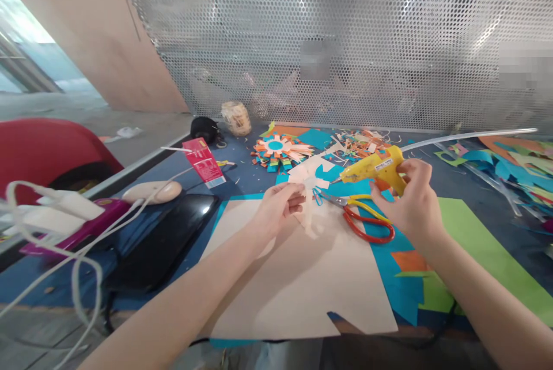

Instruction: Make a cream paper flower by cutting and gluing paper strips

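Observation:
My right hand (410, 197) is wrapped round a yellow hot glue gun (371, 169), its nozzle pointing left, with a clear glue stick (470, 137) reaching out of its back. Between the fingers of my left hand (279, 208) is a pale paper cutout (310, 185) with strips spreading from its middle. The nozzle tip is close to one of those strips; whether it touches I cannot tell. Just below the gun lie scissors (367, 226) with red and yellow handles. Under my left hand is a large cream paper sheet (294, 283), notched at its front edge.
A layered paper flower (279, 148) and paper scraps (367, 142) lie at the back. Blue (395, 283) and green sheets (470, 243) are on the right. At left are a black phone-like slab (168, 237), a power strip (82, 226) with cables, and a pink packet (204, 162).

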Action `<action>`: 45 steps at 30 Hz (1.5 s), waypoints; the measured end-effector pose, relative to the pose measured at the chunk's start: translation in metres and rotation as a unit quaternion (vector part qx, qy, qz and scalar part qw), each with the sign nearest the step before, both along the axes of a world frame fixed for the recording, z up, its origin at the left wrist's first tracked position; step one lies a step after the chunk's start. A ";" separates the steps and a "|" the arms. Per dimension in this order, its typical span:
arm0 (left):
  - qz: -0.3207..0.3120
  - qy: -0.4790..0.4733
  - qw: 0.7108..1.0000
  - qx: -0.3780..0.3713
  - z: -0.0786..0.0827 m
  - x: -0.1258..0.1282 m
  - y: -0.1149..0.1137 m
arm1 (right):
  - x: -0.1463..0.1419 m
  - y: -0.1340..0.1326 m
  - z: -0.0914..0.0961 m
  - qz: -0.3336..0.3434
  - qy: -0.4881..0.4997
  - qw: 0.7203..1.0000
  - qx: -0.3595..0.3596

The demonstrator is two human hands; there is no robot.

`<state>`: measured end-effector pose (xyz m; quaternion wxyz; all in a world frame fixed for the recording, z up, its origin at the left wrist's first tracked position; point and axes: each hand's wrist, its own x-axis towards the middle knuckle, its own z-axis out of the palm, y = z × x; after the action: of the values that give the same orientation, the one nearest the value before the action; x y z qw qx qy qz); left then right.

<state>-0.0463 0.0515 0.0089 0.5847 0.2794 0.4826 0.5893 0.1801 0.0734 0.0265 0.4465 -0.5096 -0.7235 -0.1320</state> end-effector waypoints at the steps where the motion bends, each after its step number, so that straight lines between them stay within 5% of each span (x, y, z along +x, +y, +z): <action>1: -0.005 -0.007 1.000 0.005 0.001 0.000 -0.001 | -0.002 -0.002 -0.002 0.006 0.001 1.000 0.003; 8: -0.034 -0.030 0.999 0.030 0.005 0.006 -0.007 | -0.010 -0.007 -0.018 0.049 0.017 0.999 0.017; 19: -0.058 -0.040 0.997 0.024 -0.001 0.007 -0.004 | -0.012 -0.008 -0.018 0.080 -0.032 0.995 0.057; 33: -0.050 -0.028 0.998 0.028 -0.004 0.007 -0.003 | -0.010 -0.010 -0.018 0.087 -0.039 0.995 -0.041; 45: -0.048 -0.041 0.998 0.023 -0.002 0.007 -0.003 | -0.010 -0.010 -0.015 0.094 -0.066 0.993 -0.036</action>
<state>-0.0392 0.0481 0.0065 0.6249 0.2914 0.4308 0.5822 0.1697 0.0632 0.0114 0.3892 -0.4453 -0.8006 -0.0968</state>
